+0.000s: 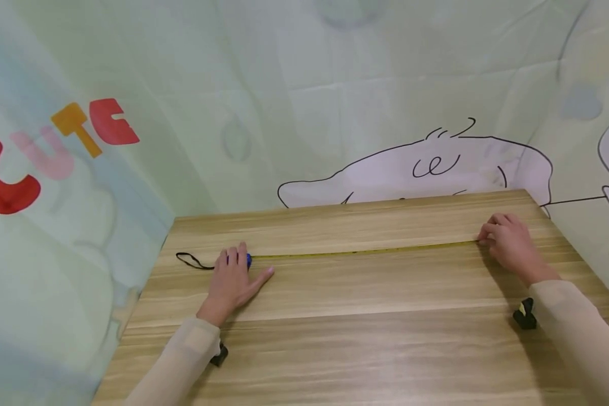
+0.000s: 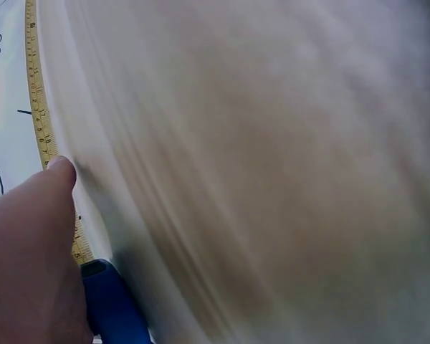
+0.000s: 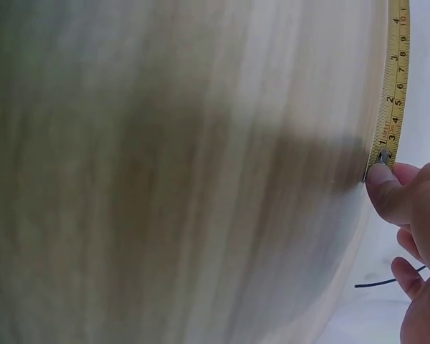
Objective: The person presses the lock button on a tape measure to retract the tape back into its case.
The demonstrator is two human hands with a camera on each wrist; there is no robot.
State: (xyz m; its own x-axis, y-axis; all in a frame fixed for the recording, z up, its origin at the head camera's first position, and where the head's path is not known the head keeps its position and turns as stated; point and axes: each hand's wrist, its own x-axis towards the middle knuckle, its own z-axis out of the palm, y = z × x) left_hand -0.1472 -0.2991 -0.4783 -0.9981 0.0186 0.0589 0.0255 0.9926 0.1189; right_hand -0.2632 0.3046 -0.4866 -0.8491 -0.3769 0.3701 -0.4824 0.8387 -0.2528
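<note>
A blue tape measure (image 1: 249, 260) lies toward the left of the wooden table, with its yellow blade (image 1: 355, 252) drawn out in a long line to the right. My left hand (image 1: 229, 285) rests on the case, fingers stretched across it and thumb spread away to the right. The left wrist view has the blue case (image 2: 116, 304) beside that hand, partly cut off by the frame. At the far end, my right hand (image 1: 511, 245) pinches the blade's tip between thumb and fingers. Its metal end (image 3: 383, 155) shows at the thumb in the right wrist view.
A black wrist strap (image 1: 188, 260) trails left from the case. The wood-grain table (image 1: 355, 349) meets a printed cloth backdrop (image 1: 264, 101) at its back and left edges. Small black wrist devices (image 1: 525, 314) hang under both sleeves.
</note>
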